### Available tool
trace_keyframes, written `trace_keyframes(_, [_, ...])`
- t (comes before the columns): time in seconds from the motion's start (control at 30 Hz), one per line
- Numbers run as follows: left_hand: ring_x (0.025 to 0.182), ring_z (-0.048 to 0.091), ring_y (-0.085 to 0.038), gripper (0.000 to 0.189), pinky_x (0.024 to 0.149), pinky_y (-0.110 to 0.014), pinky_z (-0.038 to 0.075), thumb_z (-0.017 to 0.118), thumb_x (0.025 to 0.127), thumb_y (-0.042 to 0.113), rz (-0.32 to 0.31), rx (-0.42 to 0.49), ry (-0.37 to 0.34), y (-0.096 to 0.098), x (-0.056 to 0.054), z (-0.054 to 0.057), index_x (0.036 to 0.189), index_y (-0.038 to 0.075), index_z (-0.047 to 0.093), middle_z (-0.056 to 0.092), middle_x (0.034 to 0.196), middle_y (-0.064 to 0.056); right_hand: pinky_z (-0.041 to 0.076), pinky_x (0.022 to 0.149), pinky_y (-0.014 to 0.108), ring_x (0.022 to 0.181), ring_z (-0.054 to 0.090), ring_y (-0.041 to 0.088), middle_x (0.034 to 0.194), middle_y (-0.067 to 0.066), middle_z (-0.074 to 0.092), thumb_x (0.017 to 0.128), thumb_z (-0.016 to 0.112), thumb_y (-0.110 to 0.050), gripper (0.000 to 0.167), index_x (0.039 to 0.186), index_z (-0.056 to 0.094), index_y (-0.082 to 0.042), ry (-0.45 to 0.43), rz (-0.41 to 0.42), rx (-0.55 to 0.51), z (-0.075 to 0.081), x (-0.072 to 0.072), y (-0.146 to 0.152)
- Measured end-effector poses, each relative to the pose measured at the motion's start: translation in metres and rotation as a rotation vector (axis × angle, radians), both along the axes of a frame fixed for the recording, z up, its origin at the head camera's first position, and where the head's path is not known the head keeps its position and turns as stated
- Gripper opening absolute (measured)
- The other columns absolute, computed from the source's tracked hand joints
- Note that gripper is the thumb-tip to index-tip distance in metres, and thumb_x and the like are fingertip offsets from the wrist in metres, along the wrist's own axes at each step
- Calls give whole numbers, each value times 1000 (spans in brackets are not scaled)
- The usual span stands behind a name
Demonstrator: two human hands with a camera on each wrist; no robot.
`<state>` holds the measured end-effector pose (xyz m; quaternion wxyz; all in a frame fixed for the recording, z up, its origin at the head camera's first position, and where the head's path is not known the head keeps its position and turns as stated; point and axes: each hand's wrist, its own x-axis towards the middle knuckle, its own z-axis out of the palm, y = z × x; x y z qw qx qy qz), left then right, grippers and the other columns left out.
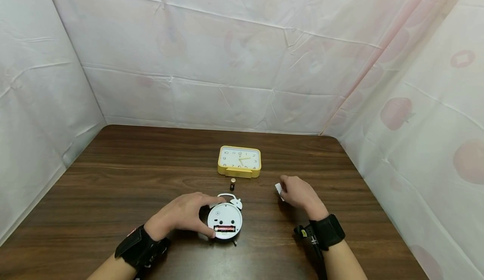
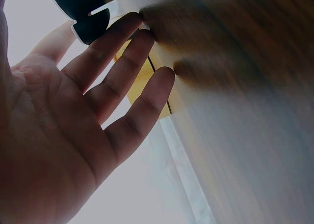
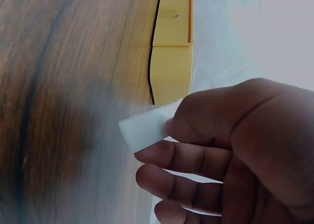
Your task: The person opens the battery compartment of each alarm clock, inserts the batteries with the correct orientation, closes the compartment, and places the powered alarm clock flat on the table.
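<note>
A round white twin-bell alarm clock (image 1: 227, 215) lies face down, its back and open battery slot showing. One battery (image 1: 224, 228) sits in that slot. My left hand (image 1: 189, 213) holds the clock between thumb and index finger at its left side. In the left wrist view the other fingers (image 2: 115, 84) extend below the clock's dark side, near the tabletop. Between thumb and index finger, my right hand (image 1: 301, 194) pinches a small white battery cover (image 3: 149, 128), off to the right of the clock. A second battery (image 1: 232, 184) stands just beyond the clock's bells.
Behind the standing battery lies a yellow rectangular clock (image 1: 239, 161), dial up. Everything rests on a dark wood-grain table (image 1: 159, 158). White printed sheeting (image 1: 227, 61) walls in the back and both sides.
</note>
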<state>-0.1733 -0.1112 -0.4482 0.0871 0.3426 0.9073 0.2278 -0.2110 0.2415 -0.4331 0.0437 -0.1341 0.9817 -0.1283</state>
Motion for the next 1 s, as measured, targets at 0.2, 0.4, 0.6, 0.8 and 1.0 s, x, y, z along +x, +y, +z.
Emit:
trace_keyframes(0.2, [108,58,-4,83,86,-31,49,74,62,71,-4,4,7,0,0,0,136,40,52,64,121,15,29,52,28,53,38,13,62,0,40,87,60,-10,19,74,47,-11,-35,-2,-46,1,-1,0])
trace_keyframes(0.4, [107,58,-3,84,86,-31,49,73,62,72,-11,1,9,0,-1,-1,136,39,52,64,121,16,28,53,27,54,36,13,62,-1,39,83,61,-8,17,73,47,-10,-49,17,-64,1,-2,1])
trace_keyframes(0.6, [106,58,-3,84,85,-30,49,73,62,72,-4,-1,10,0,-1,-1,136,40,52,64,120,15,29,52,27,55,38,13,64,0,42,81,62,-5,15,78,48,-9,-60,21,-56,1,-1,1])
trace_keyframes(0.8, [106,58,-3,83,86,-30,49,73,62,71,1,-5,11,0,0,-1,136,40,52,64,120,14,31,53,27,56,42,13,68,-1,49,81,62,-6,27,108,59,-9,-84,12,-15,3,1,-1])
trace_keyframes(1.0, [106,58,-4,84,85,-31,49,73,62,72,5,-7,0,0,0,-1,137,41,51,64,120,14,35,55,29,59,45,16,72,0,53,83,61,-7,29,111,62,-12,-84,8,-2,4,2,-2])
